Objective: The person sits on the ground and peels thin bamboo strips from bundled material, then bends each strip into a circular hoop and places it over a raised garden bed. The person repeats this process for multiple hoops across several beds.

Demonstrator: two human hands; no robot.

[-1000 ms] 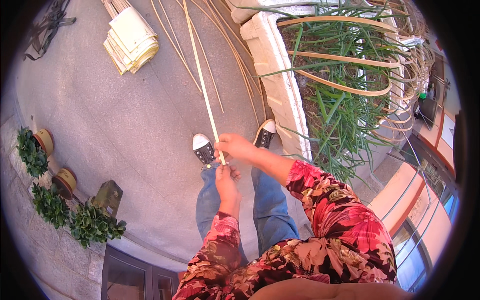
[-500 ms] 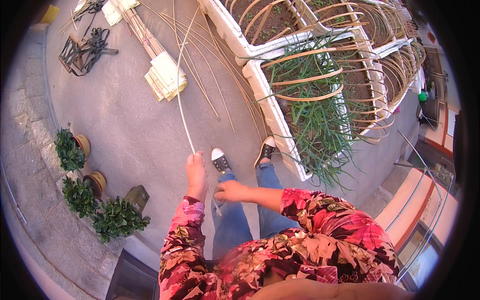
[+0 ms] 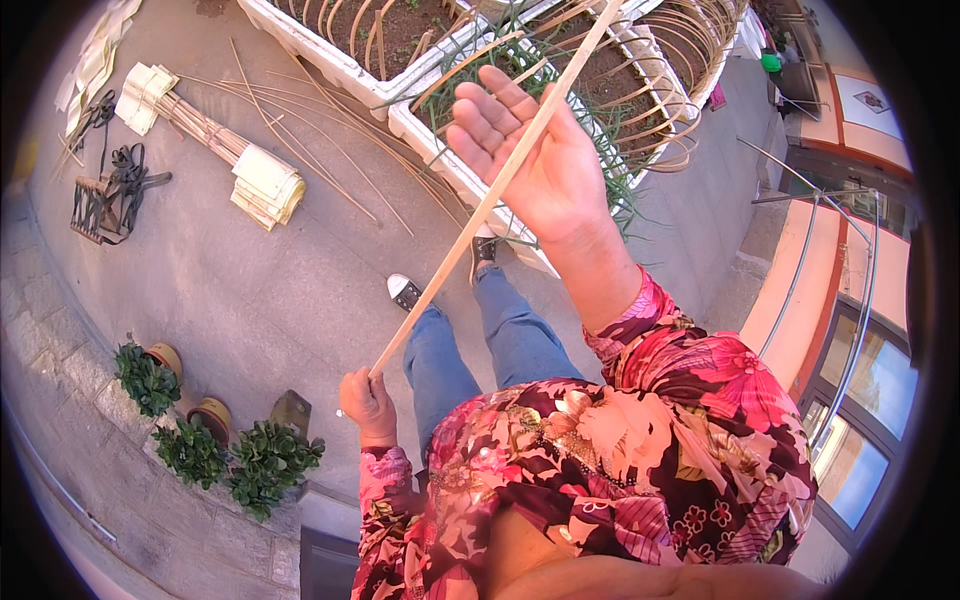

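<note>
A long pale bamboo strip [image 3: 450,262] slants from lower left up past the top of the picture. My left hand [image 3: 370,408] is closed around its lower end, beside my left thigh. Farther up, my right hand [image 3: 545,170] is raised with its palm up and fingers stretched out. The strip passes across that palm, and the fingers do not wrap round it. Beyond the right hand stand white foam planter boxes [image 3: 440,158] with long green leaves [image 3: 440,100] and bent bamboo hoops [image 3: 640,85]. The strip's far end is out of view.
Loose bamboo strips [image 3: 335,178] lie on the pavement ahead. Left of them are a wrapped bundle of sticks [image 3: 205,125] and a tangle of black straps [image 3: 122,190]. Potted plants [image 3: 265,455] line the left side. A metal-tube frame [image 3: 860,310] stands at the right.
My right hand has risen from near my knees, opened, and turned palm up under the strip. My left hand has moved lower and left, and the strip now slants rightward. The view has shifted.
</note>
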